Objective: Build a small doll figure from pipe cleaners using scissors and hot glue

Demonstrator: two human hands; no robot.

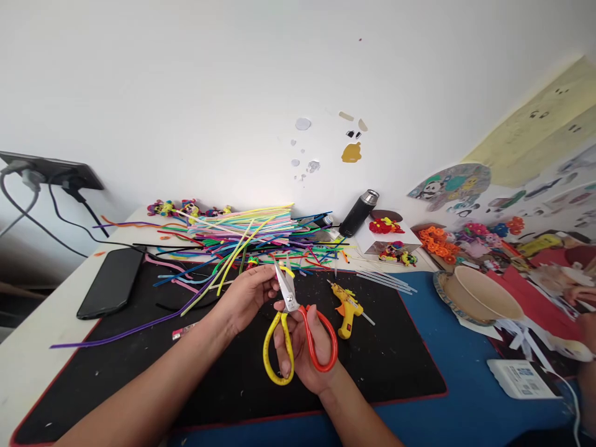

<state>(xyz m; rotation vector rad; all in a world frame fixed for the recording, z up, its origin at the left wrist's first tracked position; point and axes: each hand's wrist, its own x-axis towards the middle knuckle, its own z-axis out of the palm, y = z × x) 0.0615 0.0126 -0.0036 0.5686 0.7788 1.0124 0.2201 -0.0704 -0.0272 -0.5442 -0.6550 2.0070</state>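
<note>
A: State the right-hand grip.
B: The right hand [302, 363] is closed around the scissors [290, 299] at the red and yellow handles. The blades stand spread, pointing away from the body.
A: State the left-hand grip.
B: The left hand [251, 295] pinches a short yellow piece [287, 271]; a blade partly hides the fingertips.
A: Locate the piece.
B: It projects rightward from the left fingertips, near the blade tips. Blade contact cannot be determined. The glue gun [347, 310] lies right of the scissors, on the black mat [382, 366].
</note>
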